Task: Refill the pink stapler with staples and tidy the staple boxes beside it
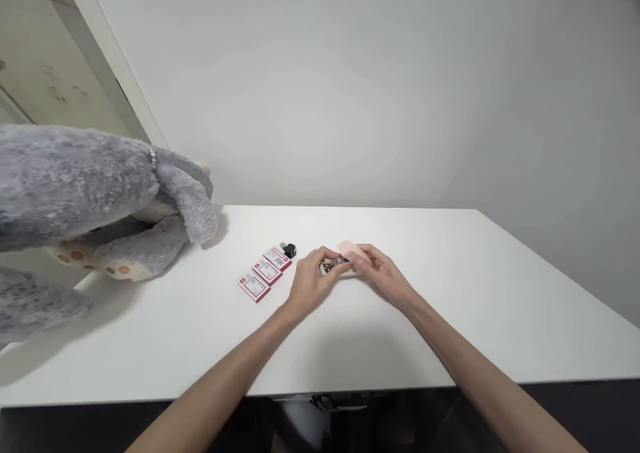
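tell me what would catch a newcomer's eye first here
The big grey plush toy sprawled over the left end of the white table stands out most. At mid-table the left hand and right hand meet around a small pink object with a shiny metal part. Just left of them lie three red-and-white boxes in a slanted row, with a small black item at the far end.

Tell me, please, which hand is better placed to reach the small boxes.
Left, probably: the left hand is nearer the three boxes, while the right hand is on the far side of the pink thing both hold.
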{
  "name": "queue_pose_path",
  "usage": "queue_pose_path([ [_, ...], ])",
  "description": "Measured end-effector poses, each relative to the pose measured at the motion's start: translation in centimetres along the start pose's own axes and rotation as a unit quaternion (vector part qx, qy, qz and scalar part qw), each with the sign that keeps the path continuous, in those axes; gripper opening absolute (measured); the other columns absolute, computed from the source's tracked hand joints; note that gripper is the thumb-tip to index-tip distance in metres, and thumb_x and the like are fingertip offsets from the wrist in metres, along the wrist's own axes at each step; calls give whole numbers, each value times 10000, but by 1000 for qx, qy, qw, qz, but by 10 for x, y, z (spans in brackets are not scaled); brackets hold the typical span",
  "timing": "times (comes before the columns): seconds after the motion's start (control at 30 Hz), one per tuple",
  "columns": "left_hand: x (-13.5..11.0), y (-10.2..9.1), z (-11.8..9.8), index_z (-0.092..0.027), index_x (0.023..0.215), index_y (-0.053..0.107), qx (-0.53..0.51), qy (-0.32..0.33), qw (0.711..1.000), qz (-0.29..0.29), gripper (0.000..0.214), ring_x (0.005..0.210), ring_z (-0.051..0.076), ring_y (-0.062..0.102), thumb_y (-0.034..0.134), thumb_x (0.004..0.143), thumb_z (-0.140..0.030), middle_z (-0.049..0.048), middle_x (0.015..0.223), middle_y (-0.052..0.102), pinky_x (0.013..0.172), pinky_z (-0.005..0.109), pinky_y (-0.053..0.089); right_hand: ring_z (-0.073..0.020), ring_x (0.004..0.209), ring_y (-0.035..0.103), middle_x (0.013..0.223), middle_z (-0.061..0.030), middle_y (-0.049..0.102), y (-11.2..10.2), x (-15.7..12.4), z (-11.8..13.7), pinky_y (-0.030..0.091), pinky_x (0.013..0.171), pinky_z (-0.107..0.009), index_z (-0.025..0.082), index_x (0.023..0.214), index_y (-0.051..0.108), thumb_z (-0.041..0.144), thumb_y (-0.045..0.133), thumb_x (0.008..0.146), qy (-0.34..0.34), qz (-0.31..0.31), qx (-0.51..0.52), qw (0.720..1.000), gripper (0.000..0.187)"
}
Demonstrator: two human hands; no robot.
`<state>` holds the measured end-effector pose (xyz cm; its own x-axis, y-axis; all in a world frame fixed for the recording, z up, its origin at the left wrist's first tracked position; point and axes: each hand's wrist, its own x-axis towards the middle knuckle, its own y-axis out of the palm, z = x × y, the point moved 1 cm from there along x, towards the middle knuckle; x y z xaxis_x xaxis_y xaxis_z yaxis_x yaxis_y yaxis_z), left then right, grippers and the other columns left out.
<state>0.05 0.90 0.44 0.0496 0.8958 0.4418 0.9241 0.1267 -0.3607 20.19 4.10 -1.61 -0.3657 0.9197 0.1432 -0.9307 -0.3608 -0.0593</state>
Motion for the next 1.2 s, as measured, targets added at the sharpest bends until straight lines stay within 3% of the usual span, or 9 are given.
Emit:
queue_pose_path([
  [0.33,-2,1,4,-206,960,729,-16,-23,1000,13,251,758,154,643,749,922,-454,9,895,748,661,265,479,-252,1014,672,1129,-64,723,-2,2,-5,544,903,-372,283,1256,663,642,734,909,-5,3,27,1000,504],
  [0.73,-1,6,11,-233,958,668,28,-19,998,51,210,1036,246,651,775,886,-399,47,1071,735,870,369,494,-247,1100,664,1283,-67,694,1,2,3,538,979,-402,296,1200,717,552,756,944,-9,66,131,989,364],
  [0.93,0,7,14,-230,1004,678,19,-32,997,72,192,1033,244,675,734,924,-395,52,1107,739,857,364,510,-267,1159,660,1259,-61,705,-3,3,3,551,1006,-429,311,1186,745,472,874,851,7,32,201,979,394],
  [1.07,0,7,15,-225,1022,707,13,-45,995,87,204,984,237,698,713,938,-411,56,1093,754,829,357,525,-257,1249,636,1246,-41,706,-7,6,2,502,1134,-456,318,1188,744,385,916,803,5,-2,272,962,427],
  [1.2,0,6,15,-232,1050,732,19,-47,995,91,240,990,244,710,709,942,-445,55,1105,770,855,370,539,-218,1169,672,1181,-14,715,-10,8,2,447,1220,-469,303,1127,750,359,933,773,1,-33,326,945,403],
])
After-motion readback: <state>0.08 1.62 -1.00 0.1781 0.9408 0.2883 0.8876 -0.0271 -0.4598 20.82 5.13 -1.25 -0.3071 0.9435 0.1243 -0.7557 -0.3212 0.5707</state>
